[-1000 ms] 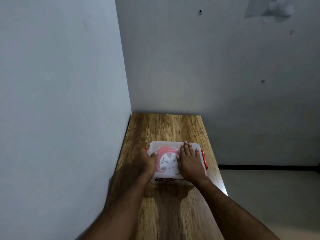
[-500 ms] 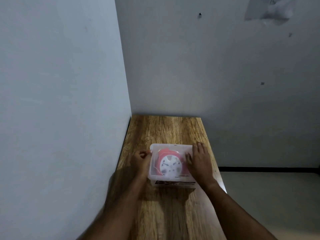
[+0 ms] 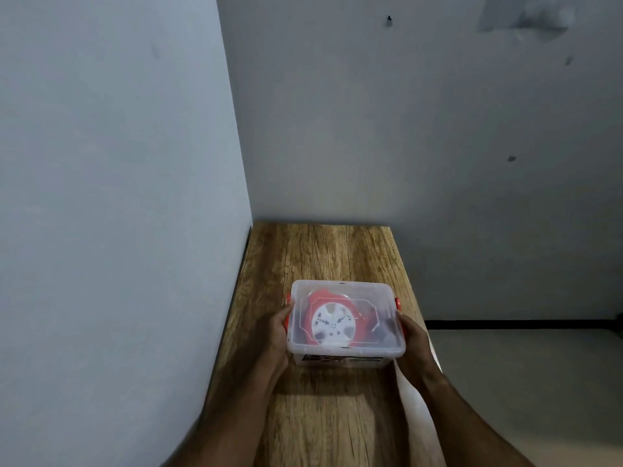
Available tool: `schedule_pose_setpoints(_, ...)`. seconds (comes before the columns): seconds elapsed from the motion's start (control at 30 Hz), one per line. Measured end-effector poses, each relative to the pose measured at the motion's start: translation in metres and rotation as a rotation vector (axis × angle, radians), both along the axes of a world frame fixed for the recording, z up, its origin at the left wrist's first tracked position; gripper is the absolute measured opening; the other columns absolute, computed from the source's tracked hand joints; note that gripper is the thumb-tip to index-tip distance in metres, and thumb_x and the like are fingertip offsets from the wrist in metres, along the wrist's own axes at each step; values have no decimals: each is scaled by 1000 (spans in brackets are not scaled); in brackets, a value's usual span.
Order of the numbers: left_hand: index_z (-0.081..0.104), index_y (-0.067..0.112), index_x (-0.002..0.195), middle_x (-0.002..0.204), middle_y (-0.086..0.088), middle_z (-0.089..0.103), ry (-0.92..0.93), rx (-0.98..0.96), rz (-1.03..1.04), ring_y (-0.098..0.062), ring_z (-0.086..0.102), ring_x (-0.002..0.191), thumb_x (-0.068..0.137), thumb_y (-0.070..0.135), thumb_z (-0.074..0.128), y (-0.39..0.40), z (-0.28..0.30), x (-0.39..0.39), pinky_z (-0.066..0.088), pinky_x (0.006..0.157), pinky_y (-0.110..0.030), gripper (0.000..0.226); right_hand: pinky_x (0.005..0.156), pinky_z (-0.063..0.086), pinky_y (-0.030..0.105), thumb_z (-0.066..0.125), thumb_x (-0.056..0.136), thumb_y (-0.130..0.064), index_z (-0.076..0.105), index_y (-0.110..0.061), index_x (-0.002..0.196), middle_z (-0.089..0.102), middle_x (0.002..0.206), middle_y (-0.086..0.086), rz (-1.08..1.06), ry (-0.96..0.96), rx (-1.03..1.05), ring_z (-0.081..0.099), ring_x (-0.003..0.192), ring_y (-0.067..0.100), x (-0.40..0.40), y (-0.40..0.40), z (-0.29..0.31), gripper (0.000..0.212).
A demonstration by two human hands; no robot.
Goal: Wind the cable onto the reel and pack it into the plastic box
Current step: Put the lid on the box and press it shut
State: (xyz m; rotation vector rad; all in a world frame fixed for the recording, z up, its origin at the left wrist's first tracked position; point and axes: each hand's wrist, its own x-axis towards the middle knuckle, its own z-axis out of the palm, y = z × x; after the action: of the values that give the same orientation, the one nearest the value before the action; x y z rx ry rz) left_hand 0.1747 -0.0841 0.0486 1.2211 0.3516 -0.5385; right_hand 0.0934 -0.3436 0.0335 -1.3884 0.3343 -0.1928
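The clear plastic box (image 3: pixel 345 323) with its lid on sits on the wooden table (image 3: pixel 323 254), red-and-white cable reel (image 3: pixel 333 322) inside. Left hand (image 3: pixel 278 332) and right hand (image 3: pixel 413 338) grip its 2 sides (over the orange latches (image 3: pixel 397 303)); press both evenly until they snap.

Wooden table (image 3: pixel 323 257) in corner; grey walls (image 3: pixel 404 129)

A clear rectangular plastic box (image 3: pixel 344 323) with a closed translucent lid sits on a narrow wood-grain table (image 3: pixel 323 254) set in a corner of grey walls (image 3: pixel 404 129). Inside the box lies a red reel with a white round hub (image 3: pixel 333 321). The left hand (image 3: pixel 278 335) grips the box's left side at an orange latch; the right hand (image 3: pixel 413 342) grips its right side below the other latch.
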Motion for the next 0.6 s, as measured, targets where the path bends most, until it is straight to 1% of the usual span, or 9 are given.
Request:
schedule_pose_setpoints(0.03, 70, 14, 111, 103, -8, 76, -64, 102, 38, -25, 71, 95, 89, 55, 70, -5, -2, -6, 63, 83, -36, 47, 88, 59, 48, 63, 94, -42, 68, -12, 121, 73, 116, 14, 19, 23, 38, 70, 106, 33, 2, -1, -3, 40)
schedule_pose_setpoints(0.1, 69, 8, 107, 99, -11, 74, -102, 167, 63, -24, 69, 85, 99, 34, 65, -10, 5, -13, 59, 56, -22, 27, 92, 55, 53, 63, 90, -37, 70, -11, 118, 70, 118, 19, 24, 84, 85, 67, 108, 37, 8, -3, -4, 39)
schedule_pose_setpoints(0.17, 63, 5, 109, 100, -13, 71, -106, 238, 33, -18, 66, 78, 104, 16, 57, -12, 13, -7, 52, 45, -15, 14, 92, 55, 52, 64, 84, -34, 72, -10, 112, 69, 118, 21, 23, 95, 89, 66, 109, 39, 14, -3, -3, 38)
schedule_pose_setpoints(0.27, 58, 1, 118, 89, -6, 64, -109, 213, -27, -8, 70, 59, 104, 7, 54, -12, 27, 5, 49, 43, -13, 16, 82, 58, 46, 64, 90, -25, 71, -10, 113, 69, 118, 22, 7, 127, 136, 67, 105, 37, 25, -3, 2, 28)
schedule_pose_setpoints(0.3, 58, 1, 116, 88, -6, 64, -110, 200, -30, -4, 69, 53, 103, 6, 53, -11, 31, 11, 50, 42, -14, 14, 77, 59, 42, 61, 94, -20, 70, -9, 113, 69, 116, 21, 5, 131, 160, 68, 103, 36, 32, -4, 6, 24)
schedule_pose_setpoints(0.33, 59, 2, 113, 87, -7, 65, -95, 182, -25, -5, 70, 52, 103, 8, 54, -12, 37, 16, 51, 42, -16, 13, 73, 59, 39, 58, 96, -16, 69, -7, 114, 70, 115, 20, 0, 135, 186, 69, 101, 35, 38, -4, 11, 22)
schedule_pose_setpoints(0.4, 61, 1, 116, 91, -10, 69, -87, 140, 15, -18, 72, 66, 102, 13, 55, -12, 46, 31, 55, 45, -22, 19, 68, 60, 37, 54, 97, -12, 67, -5, 114, 72, 110, 18, -2, 142, 231, 70, 97, 32, 53, -4, 22, 22)
schedule_pose_setpoints(0.47, 60, -1, 125, 94, -10, 69, -105, 135, 34, -22, 69, 78, 102, 15, 56, -15, 56, 46, 56, 47, -23, 28, 66, 60, 35, 54, 97, -11, 66, -5, 114, 73, 106, 16, 6, 139, 262, 72, 92, 29, 71, -4, 36, 22)
schedule_pose_setpoints(0.6, 57, 5, 115, 101, -11, 67, -136, 121, 57, -20, 63, 81, 103, 12, 54, -17, 71, 87, 54, 46, -22, 15, 64, 61, 35, 52, 98, -10, 66, -7, 113, 75, 101, 11, 22, 108, 250, 74, 88, 27, 115, -5, 56, 20)
